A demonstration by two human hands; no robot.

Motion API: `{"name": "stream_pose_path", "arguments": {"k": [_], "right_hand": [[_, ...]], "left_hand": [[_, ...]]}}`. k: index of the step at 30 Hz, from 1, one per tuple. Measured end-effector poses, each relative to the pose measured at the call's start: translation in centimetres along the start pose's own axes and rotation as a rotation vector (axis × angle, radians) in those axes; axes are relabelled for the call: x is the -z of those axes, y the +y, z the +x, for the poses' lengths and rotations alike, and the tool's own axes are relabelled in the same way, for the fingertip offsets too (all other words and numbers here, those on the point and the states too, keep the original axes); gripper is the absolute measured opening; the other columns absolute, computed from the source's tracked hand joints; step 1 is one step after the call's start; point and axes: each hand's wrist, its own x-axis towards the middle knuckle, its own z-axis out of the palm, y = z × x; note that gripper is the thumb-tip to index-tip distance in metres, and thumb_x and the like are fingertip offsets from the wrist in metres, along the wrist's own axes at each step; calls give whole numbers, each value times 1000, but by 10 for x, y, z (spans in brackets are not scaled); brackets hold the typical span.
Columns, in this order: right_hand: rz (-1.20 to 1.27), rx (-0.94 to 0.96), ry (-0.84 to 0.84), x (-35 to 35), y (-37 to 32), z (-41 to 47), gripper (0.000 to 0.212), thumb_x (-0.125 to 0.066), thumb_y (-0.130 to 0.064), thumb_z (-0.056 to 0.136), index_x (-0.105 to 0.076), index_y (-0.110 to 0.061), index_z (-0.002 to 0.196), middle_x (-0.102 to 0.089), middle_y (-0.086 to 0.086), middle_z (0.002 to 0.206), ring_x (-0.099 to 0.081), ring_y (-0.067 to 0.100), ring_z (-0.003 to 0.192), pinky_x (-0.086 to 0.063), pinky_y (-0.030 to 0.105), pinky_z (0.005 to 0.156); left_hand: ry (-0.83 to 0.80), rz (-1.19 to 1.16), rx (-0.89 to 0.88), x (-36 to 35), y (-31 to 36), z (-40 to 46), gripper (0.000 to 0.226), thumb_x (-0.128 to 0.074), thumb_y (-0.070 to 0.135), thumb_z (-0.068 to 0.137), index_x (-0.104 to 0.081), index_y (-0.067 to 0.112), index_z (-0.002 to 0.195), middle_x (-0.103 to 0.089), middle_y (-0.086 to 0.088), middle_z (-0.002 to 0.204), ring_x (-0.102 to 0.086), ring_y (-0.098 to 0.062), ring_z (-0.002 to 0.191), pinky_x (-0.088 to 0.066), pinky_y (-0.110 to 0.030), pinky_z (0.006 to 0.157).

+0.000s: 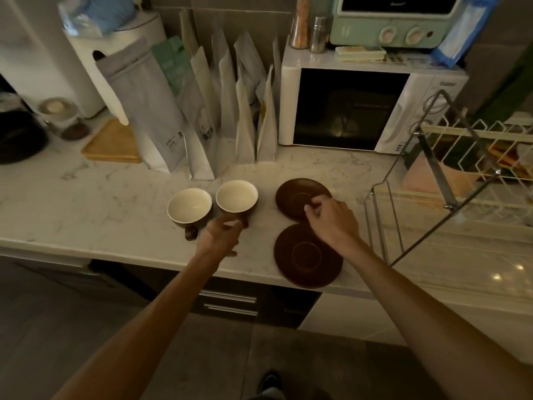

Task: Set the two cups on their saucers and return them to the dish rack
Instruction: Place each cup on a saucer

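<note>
**Two hands reach for a cup and a saucer on a kitchen counter**

A pale marble counter [101, 203] runs across the view from above. At its right end stands a wire dish rack [461, 180], well apart from the crockery. A white microwave [372, 108] sits at the back, with a row of paper bags [202, 111] to its left.

Two brown saucers [300, 194] lie flat at the centre, one behind the other, the near saucer [307, 255] at the counter's edge. Left of them stand two upright cups, cream inside, side by side: the left cup [189, 206] and the right cup [236, 196].

The right hand [331, 217] rests on the far saucer, fingers curled as if pinching its rim. The left hand [222, 235] is at the right cup's handle; whether it grips yet is unclear.

To do this well, probably hold the saucer steady, lift the cup straight up by its handle, and lower it into the saucer's central ring.
</note>
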Motion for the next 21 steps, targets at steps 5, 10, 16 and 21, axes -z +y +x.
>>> {"name": "stream_pose_path", "arguments": {"k": [5,10,16,21], "right_hand": [[109,50,-84,-10,-48,27,37,-54,-39,96,-61,-18,126,-71,3,112,-70,21,91,-58,43,84],[206,57,-197,-24,-78,41,34,-53,-32,98,-62,-4,115,-71,15,103,-71,24,78,-62,48,72],[220,31,-242,-42,-90,57,42,-54,-33,96,-57,-10,131,-65,7,129,-73,22,78,-63,43,71],[234,-6,-282,-53,-91,65,42,-54,-32,97,-57,-12,133,-65,5,128,-72,22,81,-63,39,65]], "left_hand": [[78,-214,103,17,11,4,27,-55,21,94,-57,12,119,-58,-14,110,-61,-29,98,-56,-37,60],[89,-356,190,15,12,9,37,-55,20,96,-50,7,130,-55,-10,103,-58,-30,100,-55,-37,62],[129,-315,211,3,2,30,54,-56,30,94,-41,18,144,-50,-14,139,-56,-35,119,-61,-45,73],[144,-352,236,-4,1,42,53,-55,29,95,-39,18,144,-50,-13,140,-56,-35,118,-60,-40,67]]}}
